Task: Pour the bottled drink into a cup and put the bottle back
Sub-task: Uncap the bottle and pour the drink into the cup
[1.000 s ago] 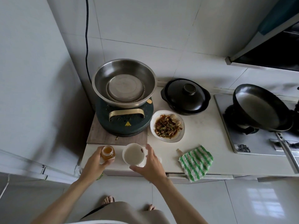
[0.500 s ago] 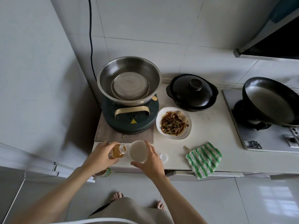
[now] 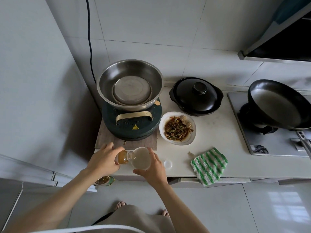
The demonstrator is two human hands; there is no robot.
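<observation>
A small clear bottle of amber drink lies tipped on its side in my left hand, its open neck touching the rim of the white cup. The cup stands at the counter's front edge and my right hand wraps around its right side. Whether liquid is flowing cannot be made out. The bottle's white cap lies on the counter just right of the cup.
Behind the cup sit a dark round cooker carrying a steel basin, a white dish of food and a black lidded pot. A green striped cloth hangs over the counter edge. A black pan rests on the stove at right.
My left hand has tipped the bottle from upright to lying sideways and brought its neck to the cup's rim. My right hand has stayed on the cup.
</observation>
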